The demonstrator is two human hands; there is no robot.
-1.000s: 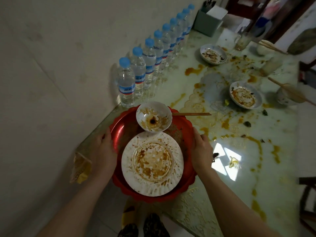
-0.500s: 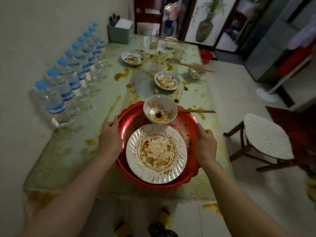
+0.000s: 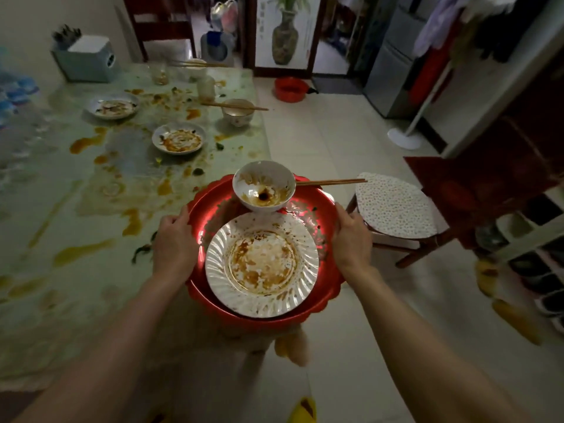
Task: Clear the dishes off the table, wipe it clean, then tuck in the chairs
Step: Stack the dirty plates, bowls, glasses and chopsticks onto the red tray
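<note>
I hold a red basin (image 3: 328, 296) by its rim, my left hand (image 3: 174, 244) gripping the left side and my right hand (image 3: 351, 239) the right. Inside it lie a dirty white fluted plate (image 3: 262, 264) and a soiled white bowl (image 3: 264, 186), with chopsticks (image 3: 331, 181) sticking out to the right. The basin hangs past the right edge of the stained table (image 3: 61, 209). Left on the table are two dirty plates (image 3: 178, 138) (image 3: 112, 105) and a bowl (image 3: 237, 112) with chopsticks across it.
A stool with a white patterned cushion (image 3: 395, 206) stands just right of the basin. A small red basin (image 3: 290, 88) sits on the floor by the doorway. A grey box (image 3: 87, 61), glasses and water bottles (image 3: 15, 90) stand at the table's far and left sides.
The basin has come off the table and swung right past its edge, both hands still on the rim. My view has turned right toward the room and stool.
</note>
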